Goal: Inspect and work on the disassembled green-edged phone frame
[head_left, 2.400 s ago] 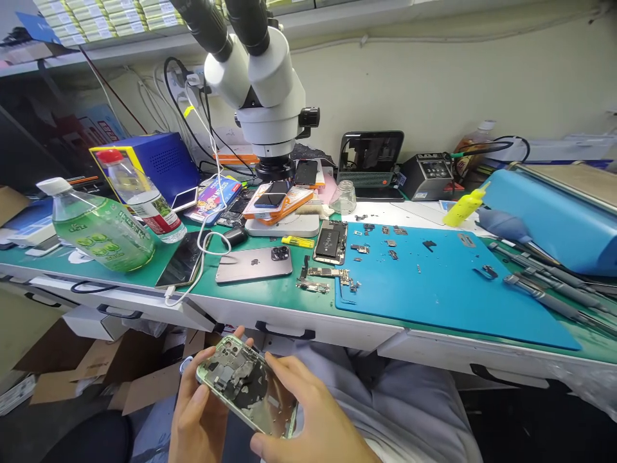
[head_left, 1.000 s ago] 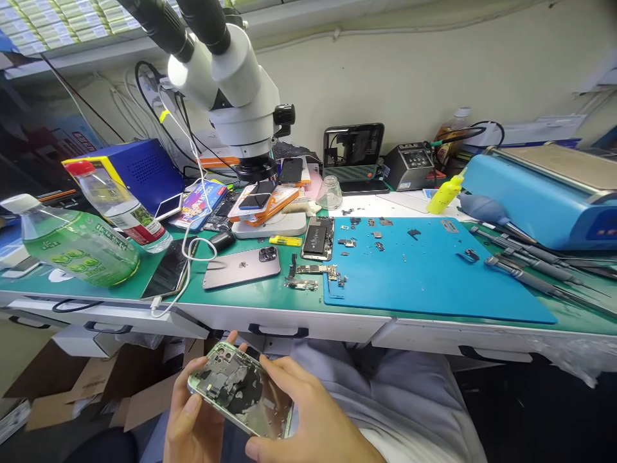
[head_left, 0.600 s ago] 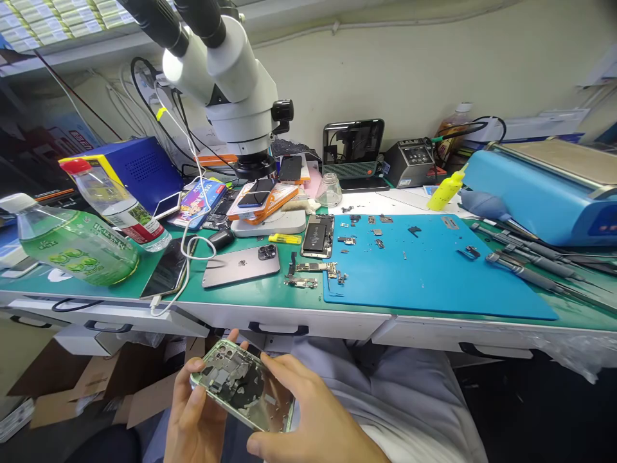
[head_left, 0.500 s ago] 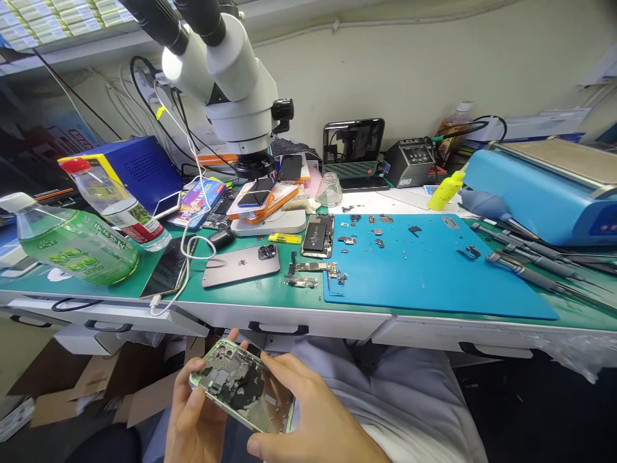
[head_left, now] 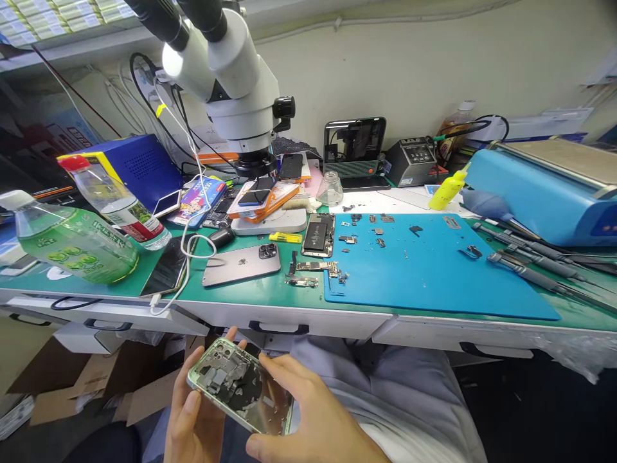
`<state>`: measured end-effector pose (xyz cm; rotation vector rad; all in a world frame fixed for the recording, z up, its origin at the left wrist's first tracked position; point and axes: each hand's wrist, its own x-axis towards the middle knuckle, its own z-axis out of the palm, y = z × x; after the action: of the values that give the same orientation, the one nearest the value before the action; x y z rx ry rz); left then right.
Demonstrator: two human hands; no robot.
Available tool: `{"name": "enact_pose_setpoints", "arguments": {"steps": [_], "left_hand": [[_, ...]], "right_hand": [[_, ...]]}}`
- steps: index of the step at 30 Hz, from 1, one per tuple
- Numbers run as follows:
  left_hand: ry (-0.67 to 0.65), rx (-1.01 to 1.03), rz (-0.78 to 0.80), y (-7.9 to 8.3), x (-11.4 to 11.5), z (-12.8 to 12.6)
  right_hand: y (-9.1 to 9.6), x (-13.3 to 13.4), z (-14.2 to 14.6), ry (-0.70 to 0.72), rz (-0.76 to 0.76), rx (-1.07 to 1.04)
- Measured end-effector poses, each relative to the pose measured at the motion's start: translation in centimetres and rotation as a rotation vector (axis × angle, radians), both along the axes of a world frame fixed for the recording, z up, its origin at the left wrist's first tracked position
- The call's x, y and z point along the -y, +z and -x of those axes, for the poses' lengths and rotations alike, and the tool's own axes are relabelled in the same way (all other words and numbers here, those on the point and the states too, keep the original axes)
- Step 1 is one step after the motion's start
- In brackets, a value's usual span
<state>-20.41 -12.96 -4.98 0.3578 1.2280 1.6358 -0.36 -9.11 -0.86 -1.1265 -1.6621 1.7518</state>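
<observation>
Above my lap, in front of the drawers, I hold a light green phone housing (head_left: 243,389) tilted with its inner side up; bare metal, dark patches and camera holes show inside. My left hand (head_left: 190,411) grips its left end, thumb on the near edge and fingers behind. Around the right end closes my right hand (head_left: 313,415), fingers on the far edge and thumb on the near one. On the bench beyond lie an opened phone with a battery (head_left: 318,235), a logic board (head_left: 315,265), and a grey phone (head_left: 241,265) lying back up.
A microscope (head_left: 241,96) stands at the back left over stacked phones. Small parts lie on a blue mat (head_left: 434,276). Screwdrivers (head_left: 530,257) and a blue machine (head_left: 544,199) are at right. Bottles (head_left: 72,244) and a white cable (head_left: 186,257) are at left.
The left thumb has shifted slightly down along the housing's near edge. Both hands keep hold of the housing, and the bench things lie as before.
</observation>
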Motion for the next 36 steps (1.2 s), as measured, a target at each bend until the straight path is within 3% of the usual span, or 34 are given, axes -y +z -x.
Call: {"name": "enact_pose_setpoints", "arguments": {"steps": [10,36], "left_hand": [[-0.071,0.035,-0.058,-0.17,-0.4,0.66],[-0.038,0.019,-0.091,-0.38,-0.72,0.24]], "right_hand": [[-0.25,-0.05,-0.02,-0.007,0.01,0.002],[-0.84,0.14,-0.02,-0.03,-0.008,-0.036]]}}
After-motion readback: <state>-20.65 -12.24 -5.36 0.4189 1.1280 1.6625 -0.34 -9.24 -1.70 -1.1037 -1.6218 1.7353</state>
